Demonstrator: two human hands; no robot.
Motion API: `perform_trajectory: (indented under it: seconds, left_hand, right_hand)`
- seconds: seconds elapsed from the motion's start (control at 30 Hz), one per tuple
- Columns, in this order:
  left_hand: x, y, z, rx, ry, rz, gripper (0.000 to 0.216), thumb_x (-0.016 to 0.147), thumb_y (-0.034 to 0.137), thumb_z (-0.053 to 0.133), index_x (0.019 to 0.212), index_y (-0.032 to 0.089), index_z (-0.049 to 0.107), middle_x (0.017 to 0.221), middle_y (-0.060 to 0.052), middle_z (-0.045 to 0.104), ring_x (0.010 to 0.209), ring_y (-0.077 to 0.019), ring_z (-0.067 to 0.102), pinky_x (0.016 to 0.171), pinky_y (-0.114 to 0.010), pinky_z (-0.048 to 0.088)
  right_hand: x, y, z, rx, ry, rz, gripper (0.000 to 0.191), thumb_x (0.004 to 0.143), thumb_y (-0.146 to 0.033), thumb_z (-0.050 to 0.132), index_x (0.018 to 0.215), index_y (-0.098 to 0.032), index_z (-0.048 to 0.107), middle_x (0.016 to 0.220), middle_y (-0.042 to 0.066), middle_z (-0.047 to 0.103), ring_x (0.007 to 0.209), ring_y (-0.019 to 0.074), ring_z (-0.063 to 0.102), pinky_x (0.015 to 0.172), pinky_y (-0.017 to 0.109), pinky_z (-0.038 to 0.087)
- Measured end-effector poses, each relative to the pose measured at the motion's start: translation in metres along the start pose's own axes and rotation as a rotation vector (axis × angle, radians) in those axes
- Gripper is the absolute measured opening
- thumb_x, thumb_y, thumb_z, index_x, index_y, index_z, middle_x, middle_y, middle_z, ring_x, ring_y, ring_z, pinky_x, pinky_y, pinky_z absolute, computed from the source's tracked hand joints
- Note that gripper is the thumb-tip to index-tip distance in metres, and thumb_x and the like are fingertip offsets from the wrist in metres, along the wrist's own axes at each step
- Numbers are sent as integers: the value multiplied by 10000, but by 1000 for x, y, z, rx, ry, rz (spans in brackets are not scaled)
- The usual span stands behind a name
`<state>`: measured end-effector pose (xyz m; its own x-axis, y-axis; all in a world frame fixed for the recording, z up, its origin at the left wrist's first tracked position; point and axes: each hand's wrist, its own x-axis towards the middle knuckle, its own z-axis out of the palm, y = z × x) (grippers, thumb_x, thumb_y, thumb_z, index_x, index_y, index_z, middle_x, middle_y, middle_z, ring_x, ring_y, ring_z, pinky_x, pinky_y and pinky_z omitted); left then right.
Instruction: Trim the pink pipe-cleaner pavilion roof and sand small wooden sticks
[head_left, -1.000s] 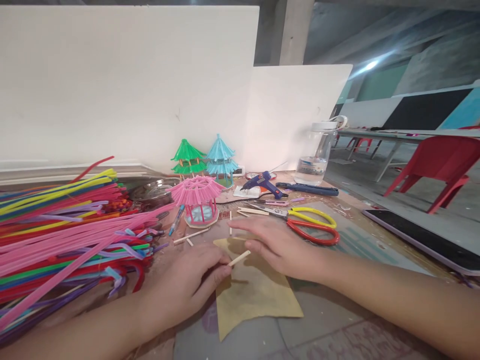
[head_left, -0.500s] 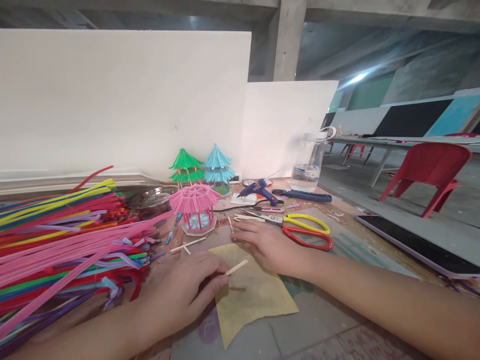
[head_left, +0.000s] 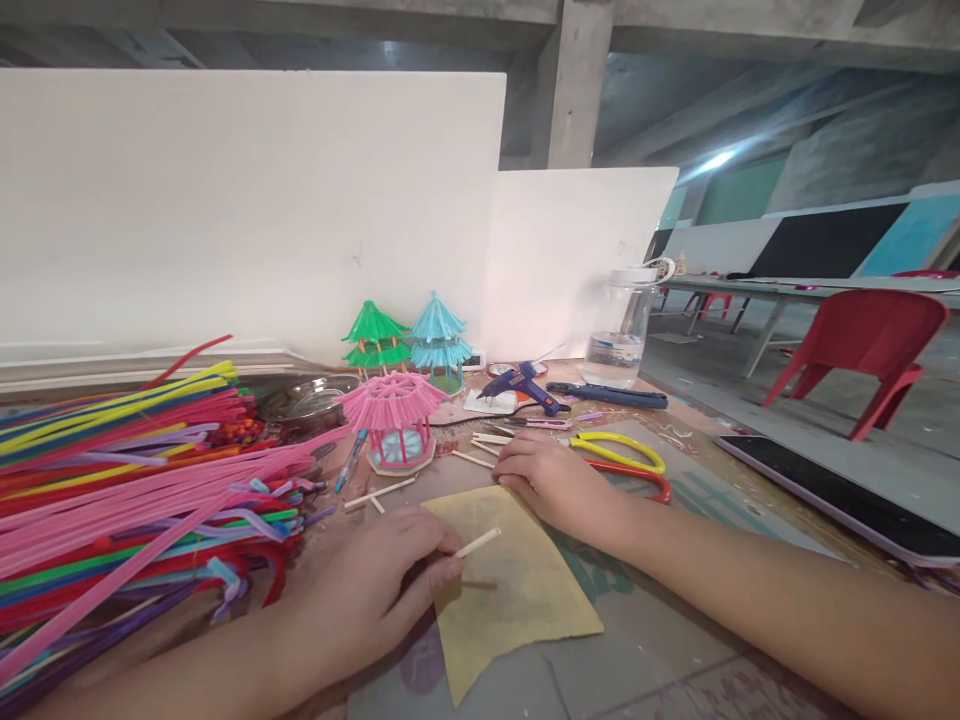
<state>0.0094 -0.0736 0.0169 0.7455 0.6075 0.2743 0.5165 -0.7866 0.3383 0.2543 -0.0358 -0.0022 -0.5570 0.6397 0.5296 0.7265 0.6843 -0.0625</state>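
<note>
My left hand (head_left: pixel 375 590) pinches a short pale wooden stick (head_left: pixel 477 543) between thumb and forefinger, holding it just above a yellow sheet of sandpaper (head_left: pixel 510 590) on the table. My right hand (head_left: pixel 551 478) rests on the far edge of that sheet with its fingers curled under; what they hold, if anything, is hidden. Several loose sticks (head_left: pixel 480 448) lie just beyond the right hand. A small pink pavilion model (head_left: pixel 394 420) stands behind the sheet.
A big pile of coloured pipe cleaners (head_left: pixel 127 480) fills the left. Yellow and red scissors (head_left: pixel 622 455), a blue glue gun (head_left: pixel 521 385), a water jar (head_left: pixel 619 330), green and blue pavilions (head_left: pixel 409 335), and a tablet (head_left: pixel 840 495) lie around. White boards stand behind.
My right hand has drawn back and curled its fingers from flat on the sheet. The left hand keeps its pinch on the stick. The camera tilted up a little.
</note>
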Motion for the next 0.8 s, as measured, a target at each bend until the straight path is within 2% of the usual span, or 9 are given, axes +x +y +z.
perform_trajectory:
  seconds: [0.13,0.23,0.33,0.47,0.67,0.8]
  left_hand:
    - [-1,0,0,25,-5,-4,249,975,281,409,859,210,618,831,-19,664,761,-169,606,660,-255,428]
    - [0,0,0,18,-10,-6,242,973,267,411,869,213,623,844,-19,670,764,-165,608,667,-254,434]
    - [0,0,0,-4,-9,-2,242,972,269,412,873,212,624,847,-20,672,763,-163,609,670,-256,440]
    - [-1,-2,1,9,-4,-1,249,976,284,412,864,211,622,836,-20,662,754,-164,601,656,-257,432]
    - [0,-1,0,21,3,19,233,973,264,417,860,216,616,814,-11,659,738,-161,602,650,-252,426]
    - [-1,-1,0,39,3,11,238,972,276,424,853,217,622,806,-8,657,733,-163,599,649,-255,423]
  right_hand:
    - [-1,4,0,2,-2,140,188,856,-33,575,868,-152,719,840,93,709,858,218,625,773,332,484]
    - [-1,5,1,-29,-16,184,245,857,-34,570,1026,-144,709,927,114,708,911,231,622,801,347,472]
    - [0,5,1,-78,-57,168,177,905,-101,561,934,-155,727,874,108,684,858,229,604,773,343,443]
    - [2,5,0,-112,-56,154,222,904,-132,585,722,-158,709,760,89,645,786,219,566,725,334,407]
    - [0,6,0,61,54,187,154,878,-46,571,847,-143,687,830,81,691,814,205,599,748,313,440]
    - [-2,0,-2,95,3,49,116,910,-140,597,903,-150,712,882,93,698,868,221,606,786,335,458]
